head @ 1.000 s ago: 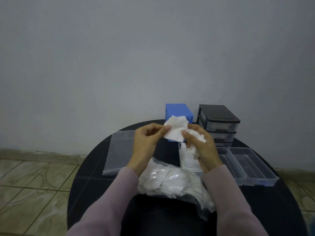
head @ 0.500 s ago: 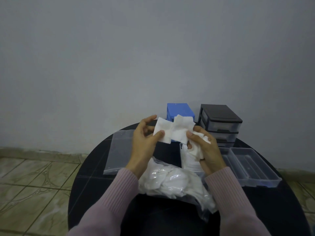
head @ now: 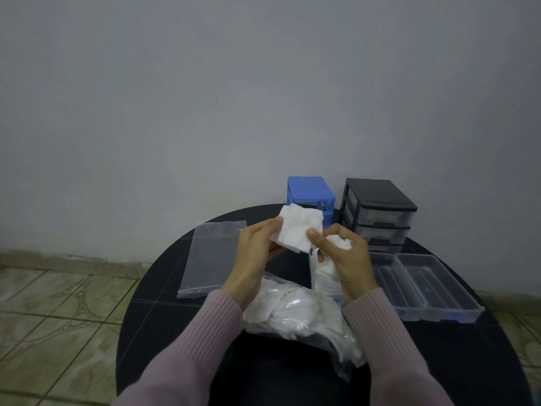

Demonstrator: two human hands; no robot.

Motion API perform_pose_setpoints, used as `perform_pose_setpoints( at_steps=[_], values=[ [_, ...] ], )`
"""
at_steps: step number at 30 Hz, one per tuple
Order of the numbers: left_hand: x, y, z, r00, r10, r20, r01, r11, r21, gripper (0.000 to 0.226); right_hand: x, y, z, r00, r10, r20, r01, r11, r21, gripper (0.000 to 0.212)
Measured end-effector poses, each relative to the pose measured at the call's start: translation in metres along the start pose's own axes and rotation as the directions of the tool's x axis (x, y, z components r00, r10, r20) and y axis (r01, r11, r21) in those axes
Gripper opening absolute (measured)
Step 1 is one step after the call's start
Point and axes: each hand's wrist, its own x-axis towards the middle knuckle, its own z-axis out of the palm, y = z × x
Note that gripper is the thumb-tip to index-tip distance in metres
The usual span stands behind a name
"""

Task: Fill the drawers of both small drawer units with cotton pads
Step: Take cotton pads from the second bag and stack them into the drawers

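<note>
My left hand (head: 254, 250) and my right hand (head: 345, 256) hold white square cotton pads (head: 297, 230) together above the table, thumbs pinching them. The right hand also grips a bunch of more pads (head: 339, 241) in its palm. Below the hands lies a clear plastic bag of cotton pads (head: 295, 315). A drawer holding white pads (head: 322, 276) lies partly hidden under my right hand. The blue drawer unit (head: 310, 191) and the black drawer unit (head: 379, 212) stand at the table's far edge.
Two clear drawers (head: 421, 285) lie side by side on the right of the round black table (head: 164, 312). A flat clear plastic bag (head: 213, 253) lies at the left. Tiled floor shows left of the table; a grey wall is behind.
The two pads that were spread apart side by side are brought together into one overlapped stack between both hands. The hands stayed at about the same height.
</note>
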Motion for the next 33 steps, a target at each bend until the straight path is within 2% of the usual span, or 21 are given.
perform_pose_setpoints(
  at_steps=[3, 5, 7, 10, 16, 18, 21, 24, 26, 28, 30, 33],
  values=[
    [0.000, 0.002, 0.002, 0.999, -0.009, 0.035, 0.010, 0.999, -0.033, 0.024, 0.000, 0.000, 0.000, 1.000, -0.013, -0.015, 0.013, 1.000, -0.012, 0.025],
    [-0.003, 0.002, 0.002, 0.996, 0.042, 0.076, -0.042, 0.999, -0.002, 0.023, 0.000, 0.001, 0.000, 1.000, -0.017, -0.011, 0.017, 1.000, -0.015, 0.024],
    [-0.005, 0.002, 0.003, 0.990, 0.103, 0.098, -0.108, 0.993, 0.044, 0.013, 0.000, 0.001, 0.001, 1.000, -0.018, -0.015, 0.018, 1.000, -0.023, 0.025],
    [-0.005, -0.001, 0.006, 0.986, 0.133, 0.099, -0.142, 0.986, 0.087, 0.017, 0.001, 0.002, 0.002, 1.000, -0.015, -0.025, 0.015, 1.000, -0.020, 0.024],
    [-0.002, -0.003, 0.007, 0.984, 0.177, -0.001, -0.175, 0.977, 0.119, 0.033, -0.002, 0.000, 0.004, 1.000, -0.016, -0.022, 0.017, 1.000, 0.023, 0.021],
    [0.000, -0.001, 0.004, 0.981, 0.186, -0.047, -0.180, 0.977, 0.116, 0.034, -0.002, -0.001, 0.002, 0.999, 0.000, -0.054, 0.004, 0.997, 0.077, 0.020],
    [0.003, 0.000, 0.001, 0.981, 0.170, -0.094, -0.161, 0.982, 0.094, 0.032, 0.000, -0.004, -0.001, 0.996, 0.064, -0.069, -0.042, 0.959, 0.280, 0.013],
    [0.003, -0.003, 0.003, 0.977, 0.159, -0.141, -0.148, 0.985, 0.089, 0.032, 0.002, -0.008, -0.001, 0.997, 0.083, -0.003, -0.074, 0.904, 0.422, 0.031],
    [0.001, -0.004, 0.007, 0.978, 0.154, -0.138, -0.144, 0.986, 0.085, 0.032, 0.000, -0.007, 0.005, 0.996, 0.075, 0.054, -0.090, 0.913, 0.397, 0.023],
    [-0.002, -0.004, 0.011, 0.983, 0.141, -0.118, -0.132, 0.988, 0.082, 0.030, -0.004, -0.004, 0.012, 0.994, 0.071, 0.084, -0.092, 0.953, 0.288, 0.015],
    [-0.004, -0.003, 0.015, 0.989, 0.121, -0.087, -0.115, 0.991, 0.071, 0.027, -0.007, -0.001, 0.018, 0.996, 0.055, 0.071, -0.067, 0.981, 0.181, 0.016],
    [-0.007, -0.001, 0.019, 0.996, 0.082, -0.034, -0.081, 0.996, 0.022, 0.025, -0.007, 0.001, 0.021, 0.999, 0.033, 0.010, -0.034, 0.993, 0.114, 0.021]
  ],
)
